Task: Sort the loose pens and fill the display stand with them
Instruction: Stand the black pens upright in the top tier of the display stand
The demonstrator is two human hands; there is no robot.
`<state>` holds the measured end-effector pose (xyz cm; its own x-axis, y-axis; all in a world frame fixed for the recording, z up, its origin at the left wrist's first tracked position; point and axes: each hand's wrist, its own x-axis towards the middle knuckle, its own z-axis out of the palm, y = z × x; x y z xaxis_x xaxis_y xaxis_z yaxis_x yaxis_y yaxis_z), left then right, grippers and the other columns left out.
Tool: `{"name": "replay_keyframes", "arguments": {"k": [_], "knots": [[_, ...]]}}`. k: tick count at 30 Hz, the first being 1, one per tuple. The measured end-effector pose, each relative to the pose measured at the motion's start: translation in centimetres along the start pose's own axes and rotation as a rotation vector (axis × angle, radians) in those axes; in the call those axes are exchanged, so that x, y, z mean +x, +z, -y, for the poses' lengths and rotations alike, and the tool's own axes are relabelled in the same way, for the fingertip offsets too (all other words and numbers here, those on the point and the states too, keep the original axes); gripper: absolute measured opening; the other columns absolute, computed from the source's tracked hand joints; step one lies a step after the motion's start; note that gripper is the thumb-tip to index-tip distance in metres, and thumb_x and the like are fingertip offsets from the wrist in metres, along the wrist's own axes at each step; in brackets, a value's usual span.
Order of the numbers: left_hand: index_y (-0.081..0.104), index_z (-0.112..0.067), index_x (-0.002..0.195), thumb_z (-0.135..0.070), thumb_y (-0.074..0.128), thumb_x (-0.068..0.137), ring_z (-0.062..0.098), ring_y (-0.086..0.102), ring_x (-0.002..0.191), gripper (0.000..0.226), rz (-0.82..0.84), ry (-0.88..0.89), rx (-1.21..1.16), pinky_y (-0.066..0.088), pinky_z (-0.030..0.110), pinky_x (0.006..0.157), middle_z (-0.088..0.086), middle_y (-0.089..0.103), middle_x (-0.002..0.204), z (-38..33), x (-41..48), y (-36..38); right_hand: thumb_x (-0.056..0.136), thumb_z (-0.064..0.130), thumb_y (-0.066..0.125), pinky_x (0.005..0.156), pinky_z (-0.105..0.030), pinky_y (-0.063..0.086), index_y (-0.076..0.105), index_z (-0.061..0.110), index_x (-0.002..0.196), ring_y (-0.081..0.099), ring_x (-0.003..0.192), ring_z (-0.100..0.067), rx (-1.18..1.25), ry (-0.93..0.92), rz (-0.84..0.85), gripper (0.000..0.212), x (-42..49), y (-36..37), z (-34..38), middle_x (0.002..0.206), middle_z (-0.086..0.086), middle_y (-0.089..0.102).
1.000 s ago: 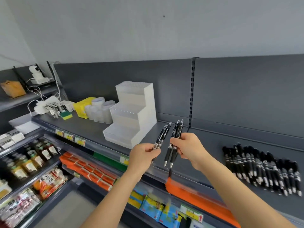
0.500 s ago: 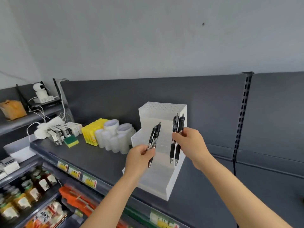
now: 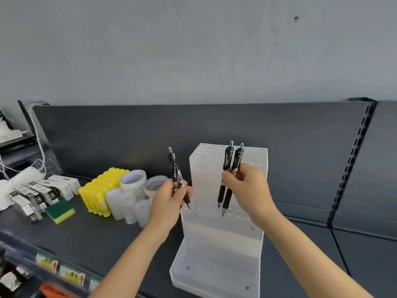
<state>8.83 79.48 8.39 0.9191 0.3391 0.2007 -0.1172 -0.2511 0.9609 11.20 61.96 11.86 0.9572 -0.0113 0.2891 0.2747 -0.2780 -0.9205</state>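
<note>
A white stepped display stand (image 3: pixel 217 269) with rows of small holes stands on the dark shelf, straight ahead. No pens sit in its holes. My left hand (image 3: pixel 169 201) grips two black pens (image 3: pixel 175 175), tips down, just left of the stand's middle step. My right hand (image 3: pixel 249 188) pinches two more black pens (image 3: pixel 231 162) upright in front of the stand's top step, their tips hanging above the middle step's holes.
Left of the stand are white tape rolls (image 3: pixel 133 181), a yellow block of tubes (image 3: pixel 101 188), a green-and-yellow sponge (image 3: pixel 60 210) and small white boxes (image 3: pixel 43 194). Price labels (image 3: pixel 71 276) line the shelf's front edge. A slotted upright (image 3: pixel 352 160) divides the back panel at right.
The view has swung left and closer, so the stand now sits right in front of me. Both hands have carried their pens up to the stand; the pile of pens at right has left the view.
</note>
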Motion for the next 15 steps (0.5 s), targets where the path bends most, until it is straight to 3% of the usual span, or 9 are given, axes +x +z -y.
{"name": "replay_keyframes", "arguments": {"k": [3, 8, 11, 15], "knots": [[0.057, -0.019, 0.097, -0.009, 0.043, 0.100, 0.010, 0.066, 0.083, 0.018, 0.065, 0.027, -0.015, 0.051, 0.025, 0.074, -0.006, 0.070, 0.085, 0.4, 1.5, -0.9, 0.088, 0.018, 0.061, 0.047, -0.021, 0.022, 0.037, 0.013, 0.061, 0.025, 0.049, -0.011, -0.049, -0.010, -0.043, 0.036, 0.5, 1.3, 0.7, 0.052, 0.008, 0.032], [0.051, -0.019, 0.097, -0.008, 0.042, 0.100, 0.013, 0.059, 0.077, 0.015, 0.219, 0.065, -0.025, 0.045, 0.024, 0.067, 0.000, 0.061, 0.079, 0.9, 4.1, -2.7, 0.085, 0.018, 0.065, 0.051, -0.024, 0.026, 0.045, 0.010, 0.064, 0.028, 0.050, -0.010, -0.101, -0.021, -0.100, 0.030, 0.8, 3.7, 1.6, 0.053, 0.007, 0.036], [0.051, -0.015, 0.091, -0.006, 0.046, 0.096, 0.010, 0.049, 0.066, 0.011, 0.290, 0.068, -0.026, 0.041, 0.022, 0.062, 0.000, 0.053, 0.070, 1.0, 5.7, -3.8, 0.084, 0.018, 0.066, 0.053, -0.025, 0.029, 0.052, -0.001, 0.069, 0.032, 0.053, -0.012, -0.150, -0.016, -0.118, 0.028, 0.9, 5.4, 2.2, 0.056, 0.002, 0.042], [0.049, -0.013, 0.075, -0.015, 0.058, 0.090, 0.009, 0.038, 0.055, 0.017, 0.338, 0.069, -0.092, 0.035, 0.024, 0.054, -0.007, 0.041, 0.055, 0.7, 6.9, -4.2, 0.084, 0.015, 0.067, 0.046, -0.015, 0.029, 0.047, 0.009, 0.058, 0.034, 0.047, -0.006, -0.180, -0.010, -0.151, 0.033, 0.9, 6.7, 2.7, 0.048, 0.011, 0.042]]}}
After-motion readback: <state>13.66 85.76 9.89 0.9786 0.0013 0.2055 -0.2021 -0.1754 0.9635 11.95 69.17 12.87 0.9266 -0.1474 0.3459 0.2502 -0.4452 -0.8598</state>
